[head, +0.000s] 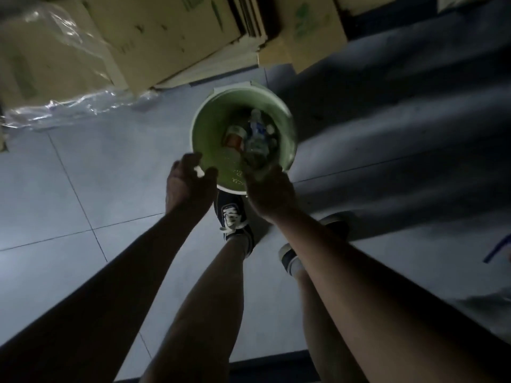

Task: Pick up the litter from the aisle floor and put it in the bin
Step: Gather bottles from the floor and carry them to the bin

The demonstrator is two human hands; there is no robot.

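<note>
A round green bin (210,117) with a pale rim stands on the tiled aisle floor. Inside lie a clear plastic bottle (255,131) and an orange-and-white container (234,135). My left hand (189,182) hovers at the bin's near-left rim, thumb and fingers loosely curved, with a pale bit of rim showing through the gap between them. My right hand (269,193) is over the near rim, back towards me, fingers pointing down into the bin. I see nothing held in either hand.
Flattened cardboard boxes (154,37) and a clear plastic sheet (69,103) lie against the far left. My feet in dark sneakers (233,217) stand just behind the bin. The floor to the right lies in dark shadow; a blue strip (497,248) lies at the right edge.
</note>
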